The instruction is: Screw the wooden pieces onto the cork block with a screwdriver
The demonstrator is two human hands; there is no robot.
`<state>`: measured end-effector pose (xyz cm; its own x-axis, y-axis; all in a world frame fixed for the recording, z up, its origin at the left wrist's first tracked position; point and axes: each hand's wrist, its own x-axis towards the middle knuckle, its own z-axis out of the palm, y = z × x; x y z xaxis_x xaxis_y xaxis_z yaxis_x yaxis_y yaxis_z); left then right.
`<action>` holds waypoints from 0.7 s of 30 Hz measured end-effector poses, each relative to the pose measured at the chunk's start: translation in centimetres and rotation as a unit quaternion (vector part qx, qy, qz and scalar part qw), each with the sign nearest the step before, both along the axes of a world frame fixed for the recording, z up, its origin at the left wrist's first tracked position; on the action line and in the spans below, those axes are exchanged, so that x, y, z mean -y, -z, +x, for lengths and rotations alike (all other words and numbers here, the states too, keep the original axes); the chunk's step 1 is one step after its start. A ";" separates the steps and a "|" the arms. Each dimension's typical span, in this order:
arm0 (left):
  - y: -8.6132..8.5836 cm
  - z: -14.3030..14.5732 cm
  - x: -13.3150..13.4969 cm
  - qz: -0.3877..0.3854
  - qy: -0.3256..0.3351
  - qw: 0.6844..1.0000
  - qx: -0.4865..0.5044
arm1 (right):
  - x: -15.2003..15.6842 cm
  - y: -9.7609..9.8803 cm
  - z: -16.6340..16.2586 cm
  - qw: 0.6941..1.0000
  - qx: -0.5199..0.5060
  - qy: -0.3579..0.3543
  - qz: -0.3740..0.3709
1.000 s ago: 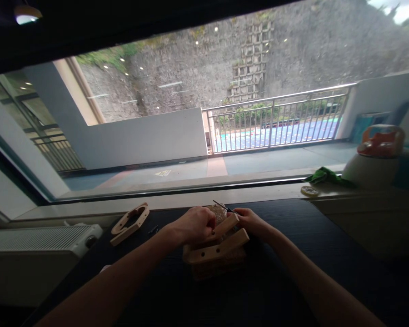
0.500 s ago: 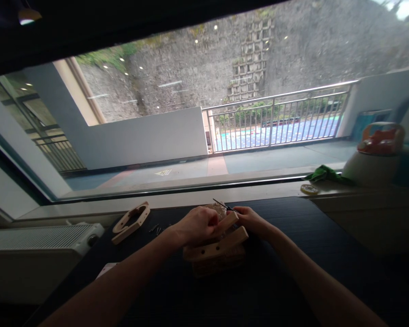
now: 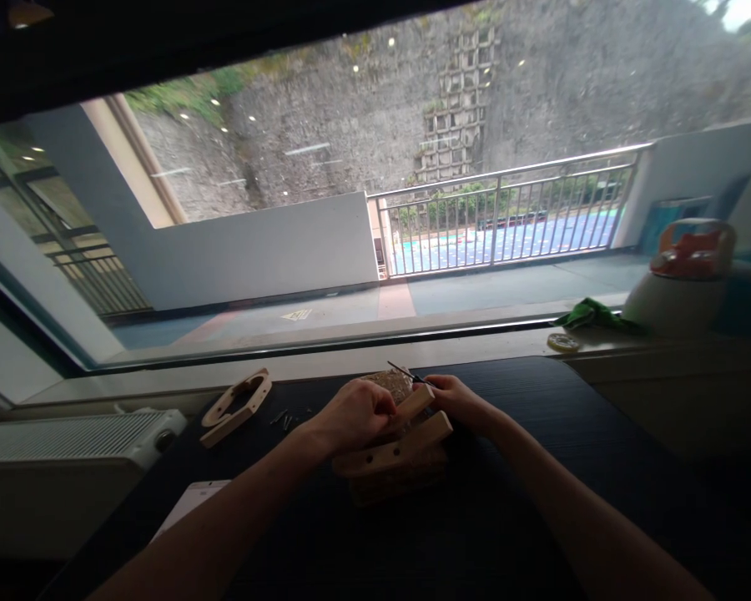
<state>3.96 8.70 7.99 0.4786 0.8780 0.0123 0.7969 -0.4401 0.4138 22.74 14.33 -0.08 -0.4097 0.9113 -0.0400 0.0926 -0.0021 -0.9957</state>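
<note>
My left hand point(image 3: 354, 413) is closed, its fingertips pinched against the upper bar of a pale wooden frame point(image 3: 388, 451). What lies in that pinch is hidden. The frame has two bars pointing right and dark round holes along its near side. Beneath it is a rough brown block point(image 3: 391, 382), showing behind and in front of the frame. Closed just right of the bar ends, my right hand point(image 3: 463, 402) grips a slim dark tool point(image 3: 404, 371), its thin shaft pointing up and left. The kind of tool is unclear.
A second wooden frame point(image 3: 238, 407) with a rounded opening lies on the dark table point(image 3: 538, 467), beside several small screws point(image 3: 284, 417). A white phone point(image 3: 188, 505) is partly under my left forearm. The windowsill holds a tape roll point(image 3: 563, 342), a green cloth point(image 3: 594, 315) and a white jug point(image 3: 679, 288).
The view has shifted slightly, and more of the phone shows beside my left forearm. More of the brown block shows behind my left hand. Both hands keep nearly the same pose at the frame.
</note>
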 end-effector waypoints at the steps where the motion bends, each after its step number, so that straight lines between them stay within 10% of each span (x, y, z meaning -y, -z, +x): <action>1: -0.1 0.1 0.0 0.000 0.004 1.000 -0.001 | 0.0 0.0 0.0 1.000 0.001 0.000 0.001; 13: -0.8 0.5 0.2 -0.042 -0.029 0.999 -0.002 | -0.6 0.7 -1.1 0.999 0.037 0.012 0.038; 21: -0.5 -0.6 4.9 -0.061 -0.045 0.997 0.010 | 4.7 0.4 -1.5 0.997 0.073 -0.009 0.037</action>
<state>3.39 3.81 8.51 0.3978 0.9132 -0.0884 0.8225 -0.3123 0.4753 21.24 9.65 -0.46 -0.4213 0.9063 -0.0332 0.2354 0.0740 -0.9691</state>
